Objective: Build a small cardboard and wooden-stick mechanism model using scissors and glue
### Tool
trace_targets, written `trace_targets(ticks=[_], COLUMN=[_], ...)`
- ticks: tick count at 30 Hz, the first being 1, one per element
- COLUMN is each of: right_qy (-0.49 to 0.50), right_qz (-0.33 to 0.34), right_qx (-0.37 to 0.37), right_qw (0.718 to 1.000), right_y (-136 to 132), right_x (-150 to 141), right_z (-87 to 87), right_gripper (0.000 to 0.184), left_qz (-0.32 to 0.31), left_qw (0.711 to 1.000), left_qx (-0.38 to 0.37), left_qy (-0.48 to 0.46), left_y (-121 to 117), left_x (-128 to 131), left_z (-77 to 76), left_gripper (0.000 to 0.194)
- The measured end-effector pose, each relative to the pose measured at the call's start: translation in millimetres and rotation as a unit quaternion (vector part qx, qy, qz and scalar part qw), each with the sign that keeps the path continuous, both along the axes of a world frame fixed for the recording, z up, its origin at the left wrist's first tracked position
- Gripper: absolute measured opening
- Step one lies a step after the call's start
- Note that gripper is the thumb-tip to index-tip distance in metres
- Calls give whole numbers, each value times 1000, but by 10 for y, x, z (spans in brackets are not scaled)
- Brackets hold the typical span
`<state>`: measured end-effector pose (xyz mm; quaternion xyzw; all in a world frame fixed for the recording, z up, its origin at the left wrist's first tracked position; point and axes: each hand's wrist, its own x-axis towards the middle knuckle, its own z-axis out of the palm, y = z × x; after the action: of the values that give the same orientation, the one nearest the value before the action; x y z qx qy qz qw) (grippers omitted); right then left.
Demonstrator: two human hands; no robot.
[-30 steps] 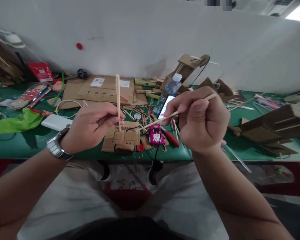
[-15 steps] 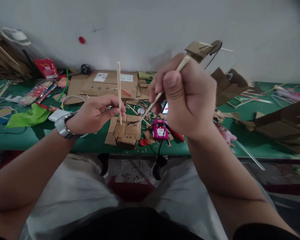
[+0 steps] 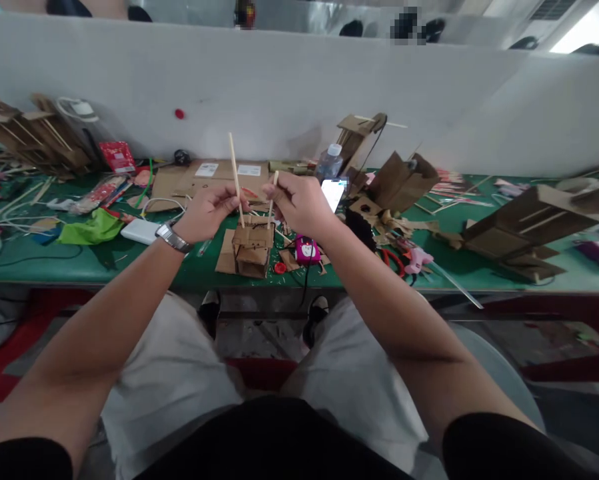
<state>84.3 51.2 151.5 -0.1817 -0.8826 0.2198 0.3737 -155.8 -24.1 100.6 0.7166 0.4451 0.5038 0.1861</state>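
On the green table a small cardboard box (image 3: 253, 241) stands near the front edge, over a flat piece of cardboard. A wooden chopstick (image 3: 234, 163) rises from the left side of its top, leaning slightly, and my left hand (image 3: 210, 212) pinches it low down. My right hand (image 3: 299, 202) pinches a second wooden chopstick (image 3: 271, 212), whose lower end meets the right side of the box top. Whether that tip is inside the cardboard or only touching, I cannot tell. Just right of the box lies a magenta device (image 3: 307, 249) with a white face and a black cable.
A red cap (image 3: 280, 267) sits beside the box. Behind are a flat cardboard sheet (image 3: 179, 180), a plastic bottle (image 3: 330, 162) and a lit phone (image 3: 333, 193). A pink glue gun (image 3: 419, 259) lies to the right, near a large cardboard structure (image 3: 514, 223). Green cloth (image 3: 92, 228) lies left.
My right hand has come down and forward, bringing its chopstick from a slant to nearly upright at the box top. My left hand still pinches its chopstick. The view has tilted up.
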Motion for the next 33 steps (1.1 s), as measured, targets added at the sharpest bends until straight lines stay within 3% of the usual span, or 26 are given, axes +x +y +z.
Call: trace_targets(ticks=[5, 17, 25, 33], right_qy=[6, -29, 12, 11], right_qz=[11, -22, -28, -38], right_qx=[-61, 3, 53, 19], right_qw=[998, 999, 998, 999], right_y=[-32, -103, -55, -25], right_x=[32, -132, -195, -191], right_z=[-128, -73, -109, -93], right_gripper=[54, 46, 51, 58], left_qz=[-19, 14, 21, -6], left_qw=[999, 994, 998, 1000], left_qx=[11, 44, 46, 13], left_qy=[-38, 94, 27, 15], left_y=[-56, -114, -97, -60], left_x=[29, 144, 179, 170], left_z=[-67, -47, -172, -239], left_gripper=[24, 27, 32, 30])
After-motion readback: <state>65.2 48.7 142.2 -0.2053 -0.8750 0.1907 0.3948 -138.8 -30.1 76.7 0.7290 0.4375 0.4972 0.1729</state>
